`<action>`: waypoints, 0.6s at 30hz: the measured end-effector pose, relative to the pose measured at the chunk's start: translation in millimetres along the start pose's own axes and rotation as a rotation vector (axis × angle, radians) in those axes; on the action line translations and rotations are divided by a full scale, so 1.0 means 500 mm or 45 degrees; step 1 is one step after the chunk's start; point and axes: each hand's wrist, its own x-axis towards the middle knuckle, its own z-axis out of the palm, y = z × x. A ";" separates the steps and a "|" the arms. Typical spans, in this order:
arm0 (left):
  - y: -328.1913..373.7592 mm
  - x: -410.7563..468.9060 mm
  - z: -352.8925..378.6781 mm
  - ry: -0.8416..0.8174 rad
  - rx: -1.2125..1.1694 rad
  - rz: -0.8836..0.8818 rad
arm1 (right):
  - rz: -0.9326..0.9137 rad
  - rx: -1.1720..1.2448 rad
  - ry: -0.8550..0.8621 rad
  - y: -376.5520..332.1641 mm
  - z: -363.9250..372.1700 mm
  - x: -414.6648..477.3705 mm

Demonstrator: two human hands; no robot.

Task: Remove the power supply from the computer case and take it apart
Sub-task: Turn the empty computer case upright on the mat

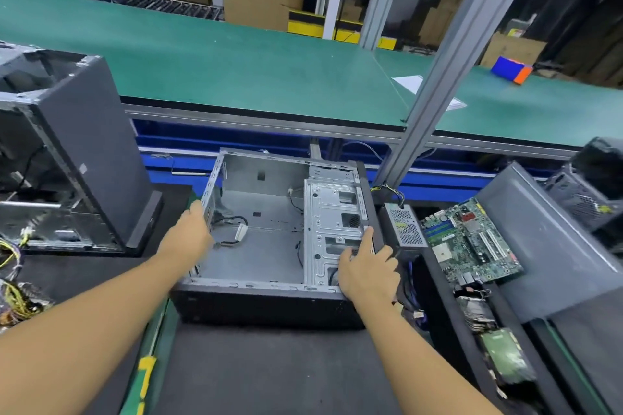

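An open computer case lies on its side on the black mat, its inside nearly bare apart from a few loose cables and a silver drive cage at the right. My left hand grips the case's left wall. My right hand holds the case's right edge by the drive cage. The grey power supply, with a perforated top and a bundle of wires, rests outside the case just to its right, apart from both hands.
A green motherboard lies right of the power supply, beside a dark case panel. Another opened case stands at left, with yellow wire bundles near it. A green conveyor and a slanted metal post lie beyond.
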 end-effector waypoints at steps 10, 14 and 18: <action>-0.010 0.090 -0.010 -0.076 0.101 0.206 | 0.166 0.013 0.013 -0.034 0.005 -0.057; -0.011 0.132 -0.015 -0.116 0.082 0.274 | 0.234 0.012 0.005 -0.052 0.008 -0.084; -0.012 0.166 -0.015 -0.155 0.137 0.350 | 0.275 -0.009 0.011 -0.068 0.015 -0.112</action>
